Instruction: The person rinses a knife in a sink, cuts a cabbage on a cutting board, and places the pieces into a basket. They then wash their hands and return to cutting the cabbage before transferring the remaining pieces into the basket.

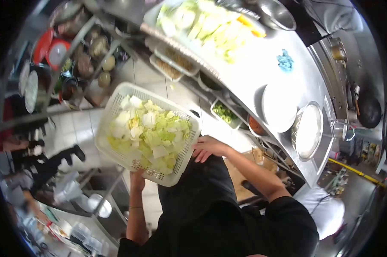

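A white perforated plastic basket (100, 138) full of chopped pale green and white cabbage (152, 130) is in front of my body, over the floor. My left hand (137, 180) grips its near left rim from below, with most of its fingers hidden under the basket. At the basket's right side is my right hand (208, 147), its fingers apart, fingertips at the outer wall and over my dark trousers. Whether those fingertips press on the wall is hard to see.
A steel counter (262, 64) at right bears a tray of more chopped cabbage (219, 32), a blue crumpled cloth (285, 61), a white round board (279, 107) and a strainer (308, 130). Food containers (225, 115) sit below. Shelving (88, 77) stands left; another person (22, 188) is beyond.
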`<move>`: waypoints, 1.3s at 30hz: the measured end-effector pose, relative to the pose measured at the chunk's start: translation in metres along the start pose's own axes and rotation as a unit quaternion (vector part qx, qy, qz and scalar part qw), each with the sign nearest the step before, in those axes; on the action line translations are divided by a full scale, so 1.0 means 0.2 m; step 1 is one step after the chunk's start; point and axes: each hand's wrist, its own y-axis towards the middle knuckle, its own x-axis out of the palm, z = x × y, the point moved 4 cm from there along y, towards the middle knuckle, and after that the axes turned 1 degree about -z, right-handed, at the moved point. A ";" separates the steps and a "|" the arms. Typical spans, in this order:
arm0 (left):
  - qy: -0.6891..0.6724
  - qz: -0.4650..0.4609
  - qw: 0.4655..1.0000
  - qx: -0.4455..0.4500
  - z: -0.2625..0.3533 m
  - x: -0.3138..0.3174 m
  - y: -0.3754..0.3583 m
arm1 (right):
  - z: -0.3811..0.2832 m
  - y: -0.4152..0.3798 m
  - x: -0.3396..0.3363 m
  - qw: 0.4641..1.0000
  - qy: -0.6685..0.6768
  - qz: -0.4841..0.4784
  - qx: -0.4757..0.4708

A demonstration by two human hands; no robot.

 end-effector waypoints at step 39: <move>0.103 -0.073 0.985 0.121 0.49 0.66 0.51 | -1.59 -0.48 -0.45 0.438 -0.448 0.476 -0.618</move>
